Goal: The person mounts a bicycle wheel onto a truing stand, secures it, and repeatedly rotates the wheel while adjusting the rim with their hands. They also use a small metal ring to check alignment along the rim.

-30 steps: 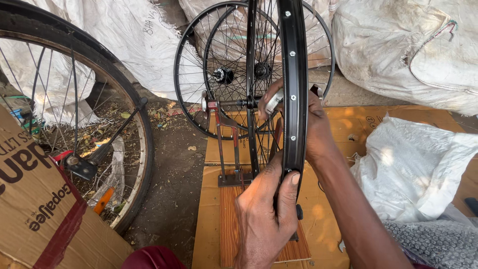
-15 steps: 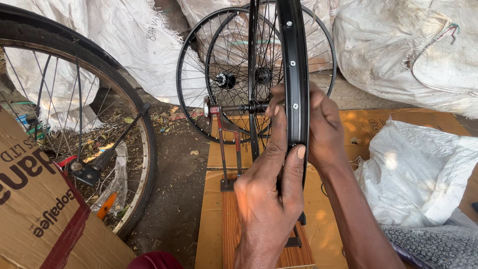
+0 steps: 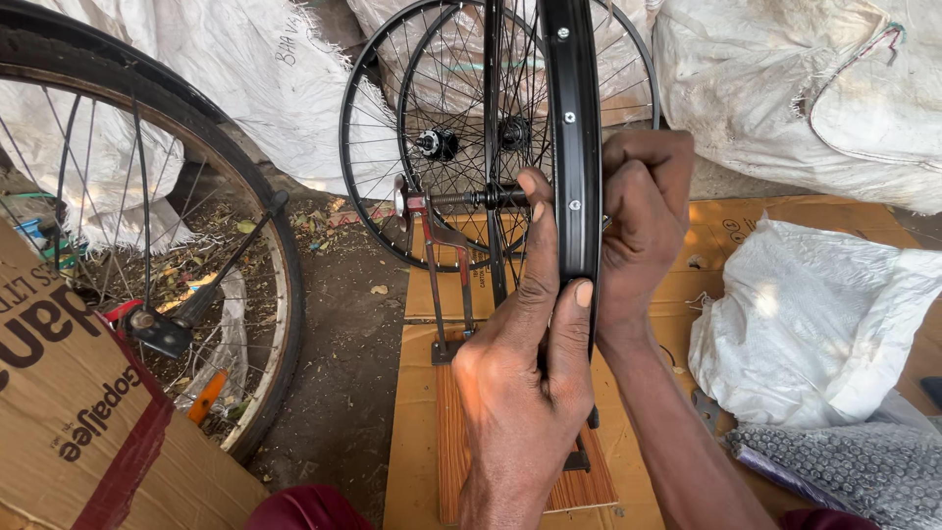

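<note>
a black bicycle rim (image 3: 574, 147) stands edge-on in the middle of the view, narrow and glossy, with small silver spoke nipples showing down its inner face. thin spokes run from it to a hub whose threaded axle (image 3: 469, 198) sits in a red and grey truing stand (image 3: 437, 275). the stand rises from a striped wooden base board (image 3: 461, 442) that lies on flat brown cardboard (image 3: 417, 412).

both hands meet on the near stretch of the rim. the left hand (image 3: 525, 383) reaches up from below on the rim's left side, its fingers closed loosely against the rim, with the thumb tip pressed on the rim's edge and the forefinger stretched upward beside it. the right hand (image 3: 633, 226) is on the other side, curled into a near fist with the knuckles touching the rim; what its fingertips pinch is hidden behind the rim, so i cannot tell.

behind the stand, two more black spoked wheels (image 3: 432, 137) lean against white woven sacks (image 3: 805, 88). a larger wheel with a tyre (image 3: 265, 255) stands at the left, near a printed cardboard box (image 3: 69, 412). a crumpled white plastic bag (image 3: 805, 324) and bubble wrap (image 3: 844, 471) lie at the right.
</note>
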### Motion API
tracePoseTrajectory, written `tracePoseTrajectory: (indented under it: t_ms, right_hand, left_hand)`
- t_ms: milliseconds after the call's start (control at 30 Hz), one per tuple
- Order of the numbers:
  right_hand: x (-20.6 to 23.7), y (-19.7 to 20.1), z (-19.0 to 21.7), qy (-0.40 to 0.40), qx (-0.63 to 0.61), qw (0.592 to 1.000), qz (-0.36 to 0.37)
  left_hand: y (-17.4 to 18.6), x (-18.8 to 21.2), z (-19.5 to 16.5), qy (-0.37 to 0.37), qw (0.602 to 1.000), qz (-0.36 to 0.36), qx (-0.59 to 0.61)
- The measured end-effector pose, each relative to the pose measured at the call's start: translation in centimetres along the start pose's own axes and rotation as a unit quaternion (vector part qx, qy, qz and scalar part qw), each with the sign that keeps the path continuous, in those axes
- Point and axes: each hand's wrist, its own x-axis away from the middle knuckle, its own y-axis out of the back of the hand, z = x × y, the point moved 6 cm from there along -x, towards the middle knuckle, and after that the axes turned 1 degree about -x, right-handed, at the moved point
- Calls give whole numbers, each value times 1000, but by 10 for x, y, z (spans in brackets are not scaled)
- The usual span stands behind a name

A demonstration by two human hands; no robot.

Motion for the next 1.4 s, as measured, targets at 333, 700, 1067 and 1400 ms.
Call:
tracePoseTrajectory:
  t_ms: [333, 700, 1067, 1400]
  right_hand:
    - [4, -4, -31, -182, -364, 896, 176]
    - [16, 20, -52, -233, -277, 929, 76]
    - [8, -21, -51, -198, -303, 892, 270]
    - [14, -32, -46, -239, -427, 865, 113]
  left_hand:
    - [0, -2, -3, -18, 1000, -16, 14]
    - [-6, -9, 17, 88, 994, -23, 60]
    - [-10, 38, 35, 55, 997, 46, 32]
    - [-9, 33, 31, 3, 998, 41, 42]
